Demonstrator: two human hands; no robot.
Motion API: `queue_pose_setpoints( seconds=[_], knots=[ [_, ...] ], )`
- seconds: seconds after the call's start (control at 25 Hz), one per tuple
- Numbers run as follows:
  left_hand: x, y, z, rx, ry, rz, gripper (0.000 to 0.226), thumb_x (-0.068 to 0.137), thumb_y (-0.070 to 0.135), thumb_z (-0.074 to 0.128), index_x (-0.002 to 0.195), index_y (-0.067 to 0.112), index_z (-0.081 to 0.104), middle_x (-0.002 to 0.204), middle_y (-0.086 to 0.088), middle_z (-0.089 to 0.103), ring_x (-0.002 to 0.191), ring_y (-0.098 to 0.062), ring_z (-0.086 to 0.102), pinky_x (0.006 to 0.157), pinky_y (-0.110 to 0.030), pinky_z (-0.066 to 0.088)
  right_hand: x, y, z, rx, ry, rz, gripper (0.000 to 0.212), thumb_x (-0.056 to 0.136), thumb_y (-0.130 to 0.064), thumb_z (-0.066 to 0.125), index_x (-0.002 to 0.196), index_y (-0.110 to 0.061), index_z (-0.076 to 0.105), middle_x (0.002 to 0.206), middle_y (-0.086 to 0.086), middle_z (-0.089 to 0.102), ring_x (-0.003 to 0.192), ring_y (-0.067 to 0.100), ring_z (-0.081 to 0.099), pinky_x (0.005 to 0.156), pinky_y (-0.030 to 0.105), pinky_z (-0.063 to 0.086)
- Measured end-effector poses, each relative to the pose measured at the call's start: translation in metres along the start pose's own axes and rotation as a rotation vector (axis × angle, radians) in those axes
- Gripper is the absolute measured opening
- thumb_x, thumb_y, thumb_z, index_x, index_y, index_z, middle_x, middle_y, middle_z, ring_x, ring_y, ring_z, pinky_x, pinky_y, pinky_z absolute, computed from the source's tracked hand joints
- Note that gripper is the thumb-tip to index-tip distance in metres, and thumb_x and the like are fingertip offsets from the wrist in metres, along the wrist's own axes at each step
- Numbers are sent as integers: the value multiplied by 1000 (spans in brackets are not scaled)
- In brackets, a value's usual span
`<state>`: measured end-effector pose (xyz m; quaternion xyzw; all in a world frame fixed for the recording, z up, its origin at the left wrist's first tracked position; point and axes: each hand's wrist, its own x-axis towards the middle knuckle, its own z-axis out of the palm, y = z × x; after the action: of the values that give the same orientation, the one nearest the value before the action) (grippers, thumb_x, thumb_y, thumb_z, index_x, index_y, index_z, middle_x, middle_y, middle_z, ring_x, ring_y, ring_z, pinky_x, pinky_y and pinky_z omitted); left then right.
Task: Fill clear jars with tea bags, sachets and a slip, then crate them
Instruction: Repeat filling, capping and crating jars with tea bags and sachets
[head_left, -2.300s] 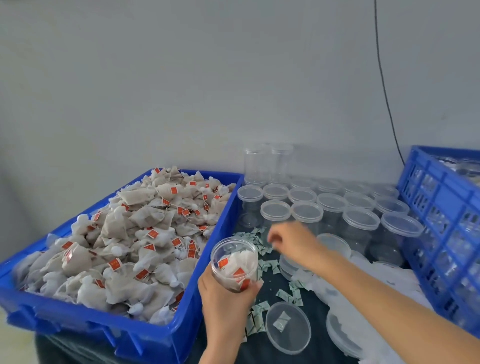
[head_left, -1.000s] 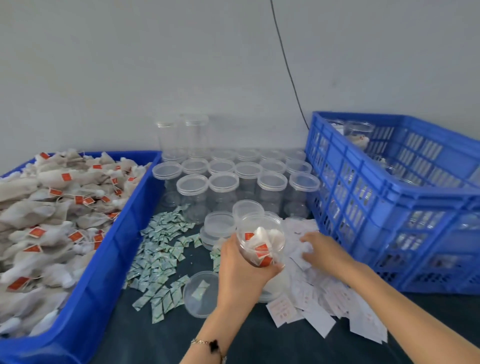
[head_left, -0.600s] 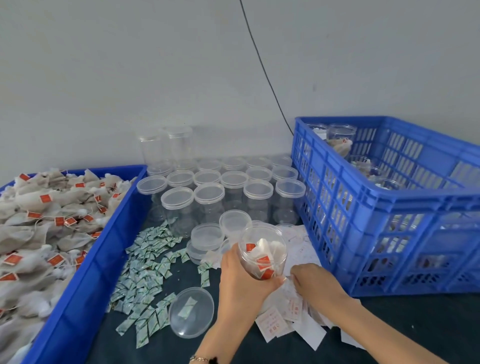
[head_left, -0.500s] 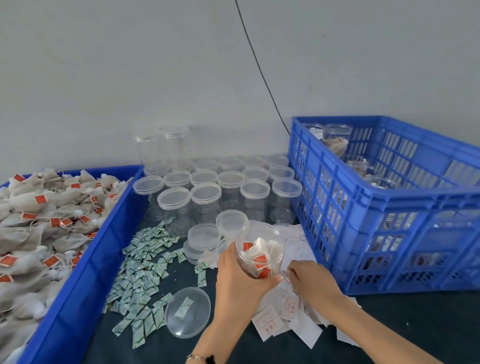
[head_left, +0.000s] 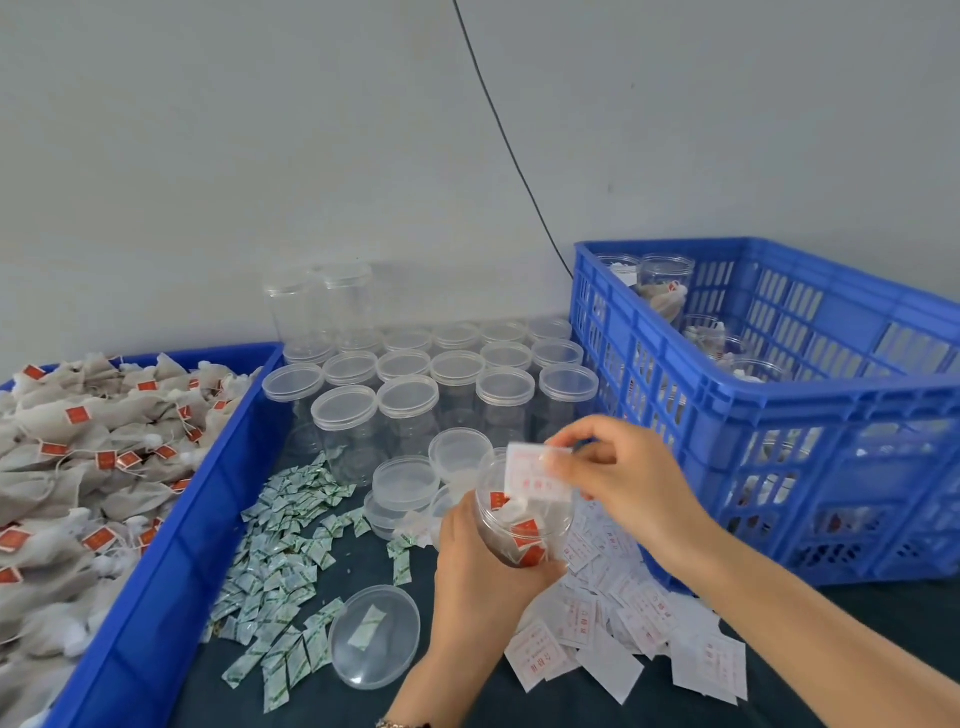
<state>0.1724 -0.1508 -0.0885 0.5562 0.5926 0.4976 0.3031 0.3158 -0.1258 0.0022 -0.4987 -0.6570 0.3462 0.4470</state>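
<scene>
Two hands meet above the table (head_left: 857, 639); the left hand (head_left: 480, 566) grips the tilted jar (head_left: 524, 512) of tea bags. The right hand (head_left: 621, 480) pinches a slip (head_left: 530, 475) at its mouth; loose slips (head_left: 623, 618) lie beneath.

The white paper slips (head_left: 623, 618) heaped just in front of the blue crate (head_left: 779, 415) carry red printed characters inside a red border, but the print is too small and blurred to read. The slip (head_left: 535, 478) pinched by the right hand (head_left: 623, 478) shows the same red print, also unreadable. The red tags (head_left: 78, 414) on the tea bags show no legible writing.
</scene>
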Motion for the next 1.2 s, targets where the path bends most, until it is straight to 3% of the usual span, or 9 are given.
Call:
queue_pose_setpoints(
  seconds=[0.32,0.4,0.48,0.64,0.76,0.88,0.96,1.08,1.2],
  knots=[
    [-6,27,-8,-20,-55,19,76,40,39,86,107,39,52,105,6,63,97,-13,63,82,-38,55,-25,-9,-19,-390,16,-210,18,82,-37,68,97,-41,57,102,-22,52,80,-4,52,75,7,39],
    [-5,40,-11,51,-119,76,79,36,48,83,108,37,55,100,9,66,94,-7,64,79,-27,55,-37,-18,-32,-495,-34,-340,13,87,-44,57,95,-36,64,105,-26,51,94,-6,49,83,6,36],
    [-5,54,-18,117,-221,139,85,37,59,82,114,39,51,104,21,63,98,6,60,80,-12,49,-48,-26,-48,-643,-34,-512,30,92,-47,46,94,-28,69,107,-23,58,97,-2,48,87,13,37],
    [-1,100,-22,205,-428,131,88,50,65,76,118,49,22,124,28,32,122,6,37,103,-11,34,-61,-44,-79,-796,80,-783,42,97,-54,31,110,-22,55,118,-10,61,109,9,51,91,26,40],
    [5,143,-6,208,-346,212,73,38,68,53,106,55,32,111,31,46,109,11,47,88,-1,35,-52,-62,-103,-881,94,-852,47,97,-56,26,117,-23,53,116,-11,62,110,8,53,94,26,40],
    [17,178,6,95,-274,271,62,32,62,65,91,49,56,88,31,65,86,16,59,67,-2,43,-31,-80,-132,-971,31,-826,48,94,-55,34,94,-21,67,86,-12,66,87,9,61,88,32,43],
    [36,203,13,37,-336,321,67,24,60,70,88,43,58,84,34,65,76,10,64,57,-8,48,-10,-96,-156,-1003,-43,-721,45,87,-61,40,88,-26,69,86,-17,64,88,4,58,90,32,44],
    [78,244,25,-43,-368,428,82,25,58,85,98,47,49,88,35,62,70,8,65,51,-12,50,34,-135,-195,-949,-214,-444,45,67,-74,46,86,-40,70,94,-25,59,96,-7,49,91,20,40],
    [133,278,58,-83,-321,521,85,41,53,82,113,37,40,76,25,66,57,10,63,44,-9,46,87,-170,-234,-969,-267,-409,39,59,-67,52,83,-42,70,85,-20,68,82,-6,58,73,13,43]
  ],
)
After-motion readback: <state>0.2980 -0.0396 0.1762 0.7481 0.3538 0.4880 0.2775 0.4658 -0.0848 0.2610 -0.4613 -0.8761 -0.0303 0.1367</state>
